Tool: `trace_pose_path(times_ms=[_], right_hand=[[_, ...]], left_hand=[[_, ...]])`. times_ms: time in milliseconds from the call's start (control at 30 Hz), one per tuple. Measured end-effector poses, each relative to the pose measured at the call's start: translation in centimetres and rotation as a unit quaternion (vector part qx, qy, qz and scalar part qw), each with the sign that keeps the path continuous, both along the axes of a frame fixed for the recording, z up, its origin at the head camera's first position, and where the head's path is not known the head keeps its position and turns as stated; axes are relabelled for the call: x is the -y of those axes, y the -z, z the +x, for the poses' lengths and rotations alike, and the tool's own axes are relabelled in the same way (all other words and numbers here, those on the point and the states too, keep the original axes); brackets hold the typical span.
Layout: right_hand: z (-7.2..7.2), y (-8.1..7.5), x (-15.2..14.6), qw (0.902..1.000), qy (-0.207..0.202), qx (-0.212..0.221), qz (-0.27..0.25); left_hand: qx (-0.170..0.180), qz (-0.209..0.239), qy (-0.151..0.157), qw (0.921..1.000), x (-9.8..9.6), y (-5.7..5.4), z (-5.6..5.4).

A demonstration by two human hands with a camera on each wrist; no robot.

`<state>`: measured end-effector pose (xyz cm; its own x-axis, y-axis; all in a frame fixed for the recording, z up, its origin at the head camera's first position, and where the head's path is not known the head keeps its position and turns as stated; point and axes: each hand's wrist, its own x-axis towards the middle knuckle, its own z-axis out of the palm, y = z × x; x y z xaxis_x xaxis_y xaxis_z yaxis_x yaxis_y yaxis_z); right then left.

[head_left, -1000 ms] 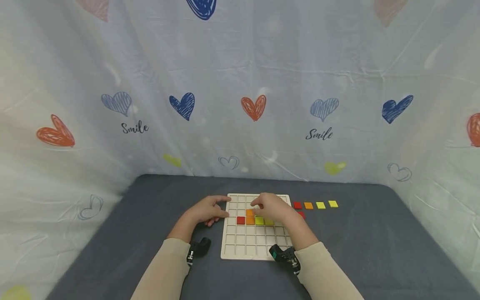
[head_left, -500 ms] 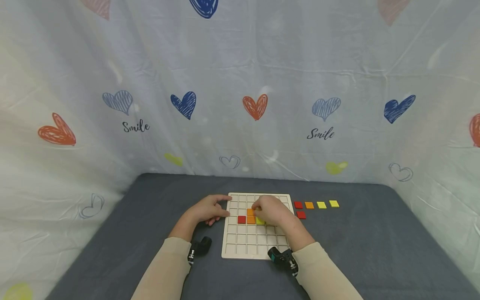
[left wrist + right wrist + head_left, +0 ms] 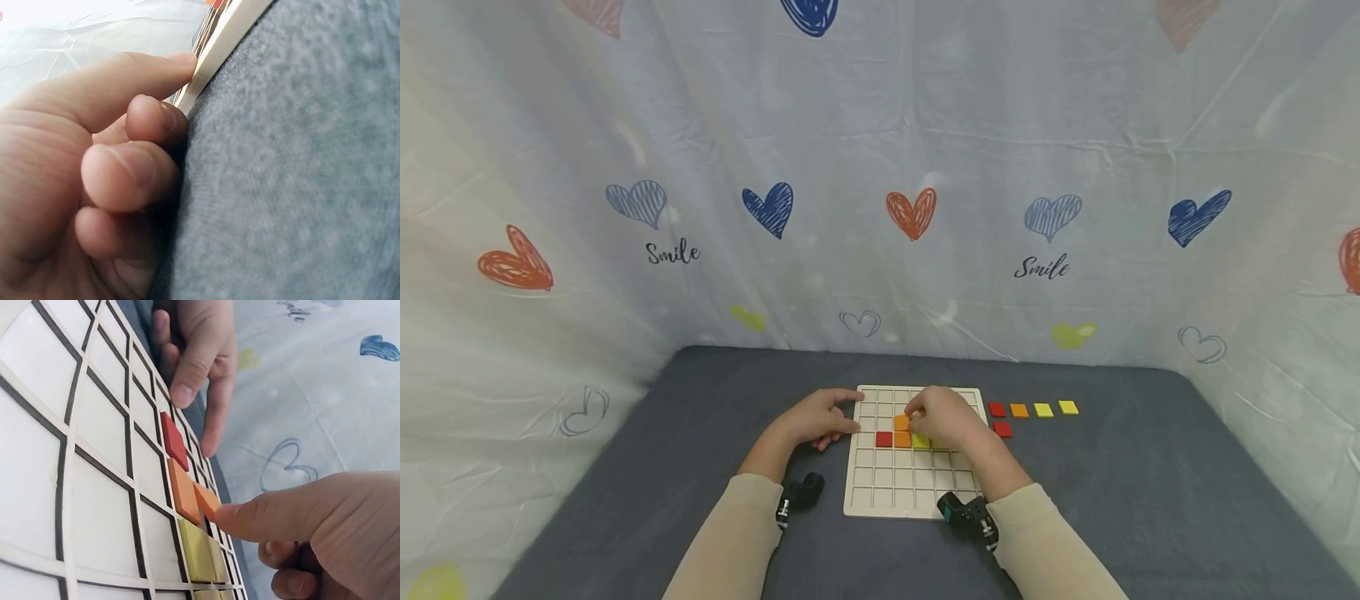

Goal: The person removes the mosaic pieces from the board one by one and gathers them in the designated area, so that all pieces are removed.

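Observation:
A pale wooden grid board (image 3: 872,502) lies on the dark table. My left hand (image 3: 812,419) touches its left edge with thumb and straight index finger spread apart; the left wrist view shows the thumb (image 3: 144,78) against the edge. One row holds a red tile (image 3: 883,439), an orange tile (image 3: 902,439) and yellow tiles (image 3: 921,441). Behind it sit another orange tile (image 3: 902,422) and a yellow one (image 3: 218,557). My right hand (image 3: 946,417) is over these, its thumb tip touching the back orange tile's edge. The right index fingertip is hidden in the right wrist view, so a pinch cannot be confirmed.
Right of the board lie loose tiles: a red one (image 3: 997,409) with another red one (image 3: 1002,429) in front, an orange one (image 3: 1018,410) and two yellow ones (image 3: 1043,410). A white curtain (image 3: 970,125) printed with hearts hangs behind the table (image 3: 1120,483).
My right hand dips slightly toward the board, then lifts a little, its thumb and index finger staying near the back orange tile. The left hand stays at the board's edge.

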<state>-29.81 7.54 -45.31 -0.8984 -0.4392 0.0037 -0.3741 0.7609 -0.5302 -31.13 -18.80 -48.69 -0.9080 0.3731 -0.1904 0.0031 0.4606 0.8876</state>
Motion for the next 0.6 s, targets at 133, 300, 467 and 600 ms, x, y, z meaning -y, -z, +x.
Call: trace_pose_path(times_ms=[133, 300, 467, 600], right_hand=[[0.0, -0.1, 0.2, 0.9998, 0.008, -0.012, -0.011], [0.1, -0.4, 0.3, 0.9993, 0.014, -0.035, 0.000], [0.1, -1.1, -0.1, 0.9985, 0.024, -0.041, -0.026], [0.1, -2.1, -0.9, 0.9972, 0.018, -0.036, -0.064]], left_hand=[[0.000, 0.000, 0.000, 1.0000, 0.0, 0.1, 0.0], [-0.001, -0.004, -0.002, 1.0000, 0.0, 0.1, -0.1], [-0.002, -0.005, -0.003, 1.0000, -0.1, 0.1, -0.1], [-0.004, -0.006, -0.005, 1.0000, -0.1, 0.1, 0.0]])
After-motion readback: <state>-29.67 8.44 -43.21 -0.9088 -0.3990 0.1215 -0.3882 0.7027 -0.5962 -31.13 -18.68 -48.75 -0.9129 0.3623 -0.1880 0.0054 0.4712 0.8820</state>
